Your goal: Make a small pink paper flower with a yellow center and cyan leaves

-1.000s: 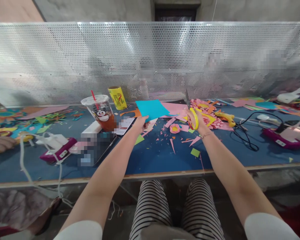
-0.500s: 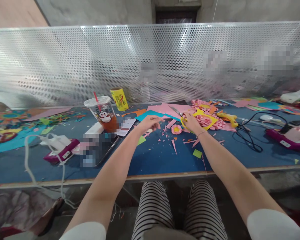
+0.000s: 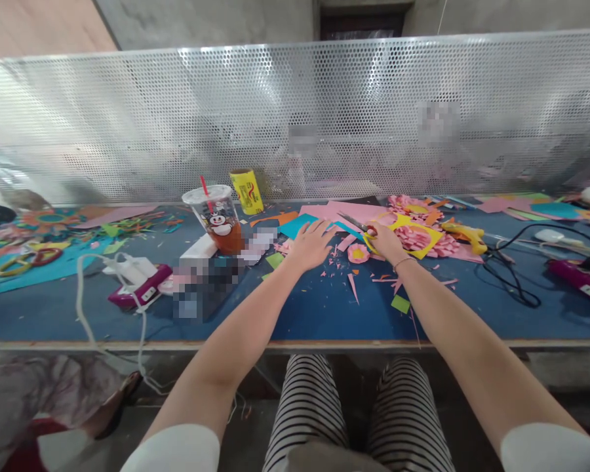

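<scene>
My left hand (image 3: 312, 246) lies palm down with fingers spread, at the near edge of a blue paper sheet (image 3: 294, 226). Closed around the handles of a pair of scissors (image 3: 353, 221) is my right hand (image 3: 387, 244); the blades point up and left over pink paper (image 3: 341, 211). Between the hands sits a small pink paper flower (image 3: 358, 254) with a yellow centre. Just right of my right hand, yellow paper (image 3: 430, 241) with a cut-out surrounds pink fringed paper (image 3: 413, 236). Part of the scissors' handles is hidden by my fingers.
A plastic cup (image 3: 219, 223) with a drink and straw stands left, with a yellow roll (image 3: 247, 192) behind it. Purple power strips (image 3: 140, 288) with cables lie at both sides. A yellow tool (image 3: 467, 235) is at right. A perforated metal panel (image 3: 275, 118) closes off the back.
My left hand's fingers have spread out and flattened from a loose curl. My right hand stays at the scissors' handles. The whole view has shifted, moving the table's things slightly rightward in the picture.
</scene>
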Demonstrator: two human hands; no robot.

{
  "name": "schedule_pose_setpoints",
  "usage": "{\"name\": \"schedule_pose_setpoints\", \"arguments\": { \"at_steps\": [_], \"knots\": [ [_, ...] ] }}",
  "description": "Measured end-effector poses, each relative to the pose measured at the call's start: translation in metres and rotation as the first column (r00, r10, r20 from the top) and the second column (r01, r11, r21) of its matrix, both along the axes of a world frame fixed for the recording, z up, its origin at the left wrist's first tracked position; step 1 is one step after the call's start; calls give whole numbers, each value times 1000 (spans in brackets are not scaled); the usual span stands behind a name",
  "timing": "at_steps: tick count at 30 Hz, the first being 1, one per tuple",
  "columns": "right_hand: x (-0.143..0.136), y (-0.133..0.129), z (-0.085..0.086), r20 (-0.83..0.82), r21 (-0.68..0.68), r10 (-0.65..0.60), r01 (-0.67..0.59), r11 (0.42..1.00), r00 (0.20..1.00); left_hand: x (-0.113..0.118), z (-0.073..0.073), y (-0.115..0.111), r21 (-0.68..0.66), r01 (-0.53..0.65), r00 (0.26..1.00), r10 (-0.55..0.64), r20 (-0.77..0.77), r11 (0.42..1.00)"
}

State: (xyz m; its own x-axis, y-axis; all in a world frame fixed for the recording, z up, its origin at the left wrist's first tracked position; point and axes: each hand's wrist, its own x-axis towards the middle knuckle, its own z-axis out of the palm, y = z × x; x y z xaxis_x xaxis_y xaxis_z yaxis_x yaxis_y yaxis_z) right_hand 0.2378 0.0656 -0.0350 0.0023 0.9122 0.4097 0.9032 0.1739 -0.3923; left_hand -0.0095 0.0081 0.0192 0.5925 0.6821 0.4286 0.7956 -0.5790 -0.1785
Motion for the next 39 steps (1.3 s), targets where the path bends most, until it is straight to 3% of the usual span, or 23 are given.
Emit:
{"name": "schedule_pose_setpoints", "arguments": {
  "at_steps": [5, 9, 11, 15, 17, 21, 29, 33, 39],
  "knots": [
    [0, -9, 13, -73, 94, -80, 87, 992, 994, 2, 0, -5, 83, -115, 993, 114, 25, 990],
    [-11, -23, 30, -279, 191, 80, -27, 981, 957, 2, -4, -3, 68, -164, 986, 162, 34, 984],
    [-22, -33, 37, -432, 226, 230, -142, 964, 872, 3, -5, -3, 70, -170, 985, 168, 32, 983],
    [-51, -53, 44, -723, 184, 420, -433, 882, 549, 8, -3, -7, 81, -156, 987, 154, 39, 984],
    [-62, -58, 45, -737, 196, 468, -508, 839, 487, 11, -1, -10, 82, -129, 991, 127, 28, 988],
    [-75, -57, 42, -643, 297, 511, -430, 853, 570, 19, -1, -15, 87, -33, 999, 35, -23, 996],
    [-76, -62, 36, -506, 216, 441, -386, 897, 741, 28, -7, -17, 116, 37, 999, -34, -27, 992],
    [-76, -56, 34, -545, 211, 416, -361, 908, 728, 27, -6, -16, 117, 48, 998, -44, -34, 992],
    [-61, -41, 37, -648, 270, 416, -318, 909, 638, 26, -4, -18, 141, 41, 997, -32, -65, 989]
  ]
}}
